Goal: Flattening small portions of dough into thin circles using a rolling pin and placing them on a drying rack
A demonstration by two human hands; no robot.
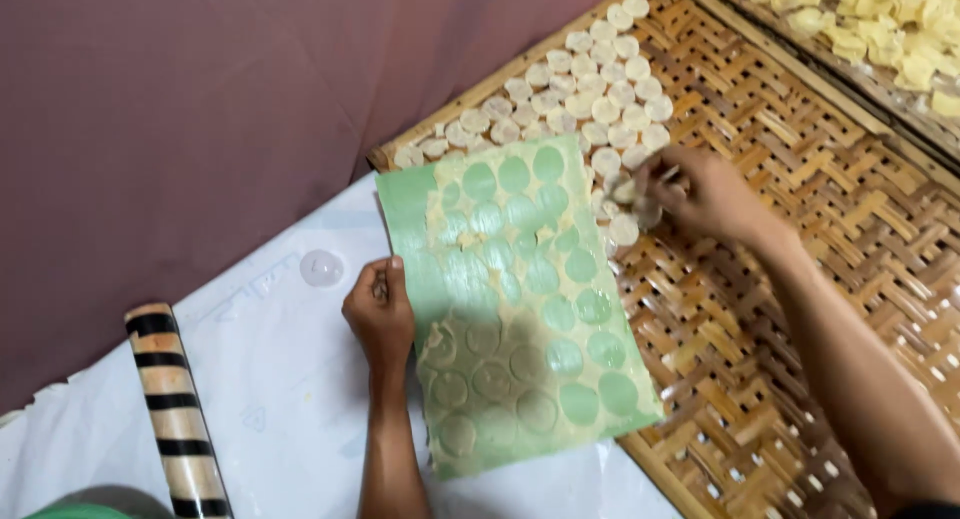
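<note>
Left hand [380, 314] pinches the green plastic sheet's [520, 299] near-left edge to steady it, while right hand [700, 191] pinches a pale dough disc [624, 192] over the woven bamboo tray [800, 279].

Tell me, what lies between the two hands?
In the head view, a green sheet of thin dough with round holes lies between the left hand and the right hand.
</note>
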